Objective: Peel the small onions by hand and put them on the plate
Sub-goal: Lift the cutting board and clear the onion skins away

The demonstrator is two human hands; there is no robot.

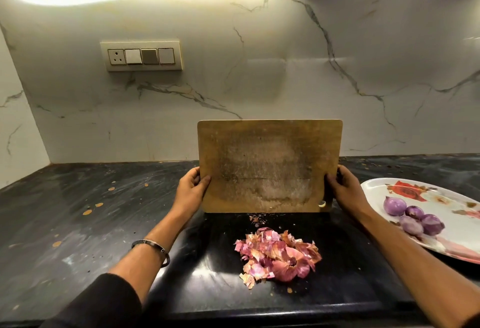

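Observation:
Several peeled purple onions (413, 217) lie together on a white flowered plate (441, 192) at the right. A wooden cutting board (268, 164) stands tilted upright on the dark counter, its lower edge touching the surface. My left hand (192, 187) grips the board's left edge, thumb on the front face. My right hand (342, 187) grips its right edge the same way. A heap of pink and brown onion skins (279, 255) lies on the counter just in front of the board's lower edge.
The black stone counter (78, 210) runs left and right, with orange specks on its left part. A marble backsplash rises behind, with a switch panel (141, 56) at upper left. The counter's front edge is near the bottom of the view.

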